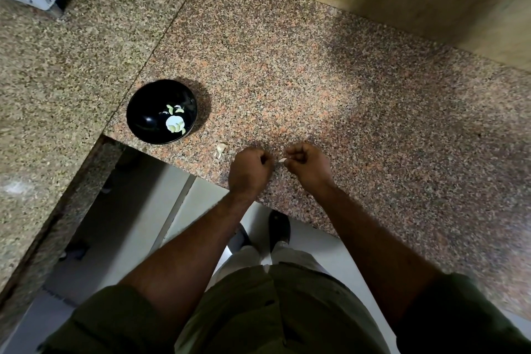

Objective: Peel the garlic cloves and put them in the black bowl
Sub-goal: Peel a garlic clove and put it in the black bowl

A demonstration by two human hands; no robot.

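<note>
While peeled cloves lie in the black bowl, both hands hover clenched over the tabletop — right hand pinching a garlic clove, left hand fisted, contents unclear.

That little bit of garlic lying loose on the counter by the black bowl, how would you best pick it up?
Pinch the loose garlic piece across its narrow width with fingertips, coming straight down from above. It lies flat on the counter, small and low, so nothing sticks up to grab. The left hand is nearest, and the black bowl stands clear of it.
</note>
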